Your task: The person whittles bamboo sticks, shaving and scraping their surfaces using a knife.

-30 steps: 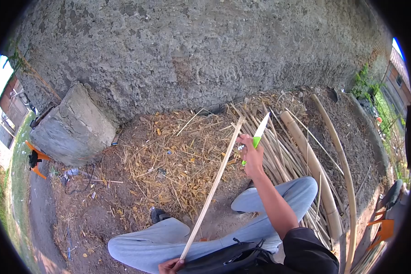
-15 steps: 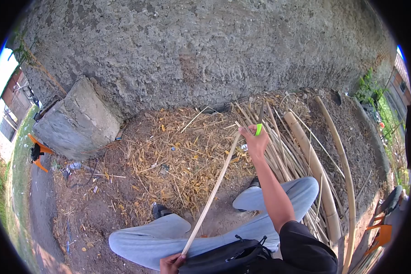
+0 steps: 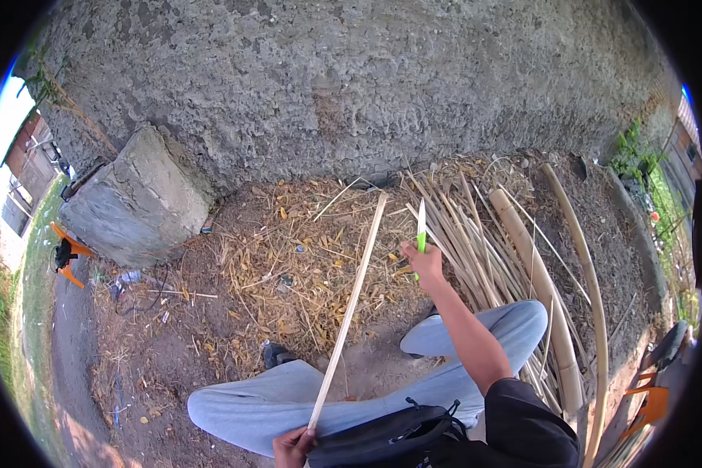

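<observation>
My left hand [image 3: 293, 447], at the bottom edge near my lap, is closed on the lower end of a long pale wooden strip [image 3: 349, 312]. The strip slants up and slightly right, its far end raised over the dry leaves. To the right of the strip, my right hand [image 3: 425, 261] is closed round the green handle of a knife [image 3: 422, 222], with the blade pointing up and away from me. Knife and strip are apart. Part of the handle is hidden by my fingers.
Beyond the ground litter rises a rough grey wall [image 3: 351, 86]. A concrete block [image 3: 136, 203] stands at the left. Thin strips [image 3: 476, 249] lie in a pile on the right, beside a thick bamboo pole [image 3: 538, 288] and a curved pole [image 3: 585, 288]. Orange objects show at both sides.
My right hand has come off the strip's far end and moved slightly down and left with the knife. The strip's far end has swung left. My left hand has kept its hold.
</observation>
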`<state>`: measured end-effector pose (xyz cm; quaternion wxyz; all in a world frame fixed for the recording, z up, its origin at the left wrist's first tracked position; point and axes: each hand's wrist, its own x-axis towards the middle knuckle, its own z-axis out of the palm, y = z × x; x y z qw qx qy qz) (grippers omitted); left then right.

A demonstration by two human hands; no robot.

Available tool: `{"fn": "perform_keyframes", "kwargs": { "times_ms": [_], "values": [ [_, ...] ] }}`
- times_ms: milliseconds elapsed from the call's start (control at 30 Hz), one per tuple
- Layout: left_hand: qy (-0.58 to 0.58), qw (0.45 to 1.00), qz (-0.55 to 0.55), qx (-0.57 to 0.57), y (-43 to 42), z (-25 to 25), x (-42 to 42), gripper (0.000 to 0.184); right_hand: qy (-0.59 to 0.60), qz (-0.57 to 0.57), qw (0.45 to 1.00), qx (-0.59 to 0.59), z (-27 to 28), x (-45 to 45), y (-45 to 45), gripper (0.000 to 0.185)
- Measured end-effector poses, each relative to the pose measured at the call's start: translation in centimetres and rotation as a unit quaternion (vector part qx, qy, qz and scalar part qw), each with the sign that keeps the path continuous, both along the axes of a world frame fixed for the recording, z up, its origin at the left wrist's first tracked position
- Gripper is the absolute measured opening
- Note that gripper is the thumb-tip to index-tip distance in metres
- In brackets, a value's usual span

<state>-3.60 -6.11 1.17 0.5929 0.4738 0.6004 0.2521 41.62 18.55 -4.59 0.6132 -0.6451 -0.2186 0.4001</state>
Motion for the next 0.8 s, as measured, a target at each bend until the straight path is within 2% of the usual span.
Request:
{"fn": "perform_keyframes", "kwargs": {
  "times_ms": [67,100,167,233,300,333,400,467,533,567,633,667,733,767,800],
  "values": [
    [-0.007,1.0,0.003,-0.011,0.1,0.4,0.2,0.033,-0.122,0.105,0.987,-0.009,-5.5,-1.5,-1.6,0.018],
    [-0.015,1.0,0.016,-0.01,0.0,0.3,0.4,0.035,-0.123,0.106,0.987,-0.008,-5.8,-2.1,-2.7,0.018],
    [-0.025,0.999,0.033,-0.009,0.1,0.6,0.8,0.037,-0.267,0.186,0.938,-0.121,-5.1,-3.4,-4.2,0.032],
    [0.032,0.999,-0.001,-0.016,0.5,2.4,1.2,0.04,-0.248,0.164,0.947,-0.124,-3.8,-4.5,-4.6,0.039],
    [0.021,1.0,-0.001,-0.019,0.7,2.9,1.3,0.041,-0.181,0.108,0.972,-0.102,-3.4,-5.1,-4.3,0.046],
    [0.007,1.0,-0.002,-0.023,0.7,3.0,1.4,0.042,-0.18,0.109,0.972,-0.103,-3.5,-5.2,-4.3,0.046],
    [-0.019,1.0,0.003,0.012,1.0,2.3,1.7,0.042,-0.2,0.057,0.978,0.006,-3.1,-5.5,-4.3,0.049],
    [-0.045,0.998,0.008,0.047,1.4,2.6,2.6,0.042,-0.244,0.062,0.968,0.009,-1.0,-6.4,-5.6,0.045],
    [-0.078,0.993,0.089,-0.025,2.5,4.0,4.1,0.039,-0.121,0.022,0.991,0.051,0.0,-8.0,-7.2,0.039],
    [-0.077,0.993,0.091,-0.026,2.9,3.6,4.0,0.039,-0.12,0.024,0.991,0.051,0.6,-8.9,-8.2,0.039],
    [-0.088,0.996,0.007,0.013,4.1,1.9,3.7,0.023,-0.138,0.044,0.988,0.053,1.7,-10.9,-10.8,0.033],
    [-0.085,0.996,0.008,0.01,4.5,1.2,3.8,0.023,-0.136,0.045,0.988,0.05,1.7,-11.6,-11.9,0.033],
    [-0.115,0.993,0.021,-0.006,6.0,0.8,5.0,0.023,-0.298,0.113,0.941,0.11,1.8,-12.7,-13.7,0.027],
    [-0.114,0.993,0.021,-0.007,6.7,1.0,5.6,0.023,-0.297,0.113,0.942,0.109,2.0,-13.4,-14.4,0.027],
    [-0.135,0.99,0.035,-0.02,7.5,1.3,6.4,0.022,-0.316,0.163,0.924,0.14,2.3,-14.1,-14.9,0.026]
  ]
}}
